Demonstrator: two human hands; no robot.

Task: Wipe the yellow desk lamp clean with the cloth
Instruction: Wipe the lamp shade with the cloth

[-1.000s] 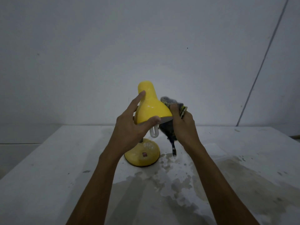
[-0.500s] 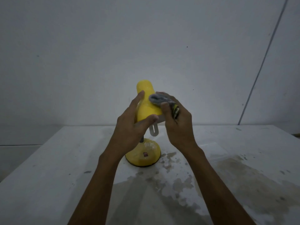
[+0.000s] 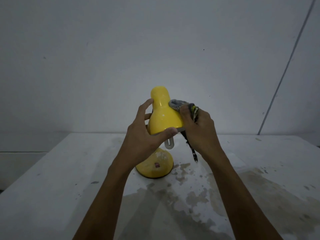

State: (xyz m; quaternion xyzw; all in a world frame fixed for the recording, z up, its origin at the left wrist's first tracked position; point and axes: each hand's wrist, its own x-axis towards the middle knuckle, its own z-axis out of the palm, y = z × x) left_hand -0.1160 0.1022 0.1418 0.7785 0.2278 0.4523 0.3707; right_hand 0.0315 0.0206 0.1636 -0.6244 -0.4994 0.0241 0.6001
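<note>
**Inspector:** Grey walls stand behind a white, stained tabletop (image 3: pixel 60 187); the head view is the only one, and the light is dim. A glossy yellow desk lamp with a bell-shaped shade (image 3: pixel 162 116) stands on its round yellow base (image 3: pixel 155 168) near the table's middle, among damp-looking blotches.

**Assessor:** Risks from here?

**Inspector:** As a judgement: the shade appears to sit on a jointed neck, largely hidden. Hard pressure from the cloth side could swing the shade or tip the lamp if the steadying grip slackens. The white bulb (image 3: pixel 169 142) protrudes below the rim and could be knocked. A dangling dark tail of cloth hangs beside the bulb and might snag it.

**Assessor:** Hands?

**Inspector:** The left hand (image 3: pixel 143 141) is spread wide around the shade, thumb on the lower rim, fingers curling behind the left side, touching it. The right hand (image 3: pixel 199 129) is closed around a bunched grey cloth with a striped edge (image 3: pixel 178 103), pressing it against the shade's right shoulder.
</note>
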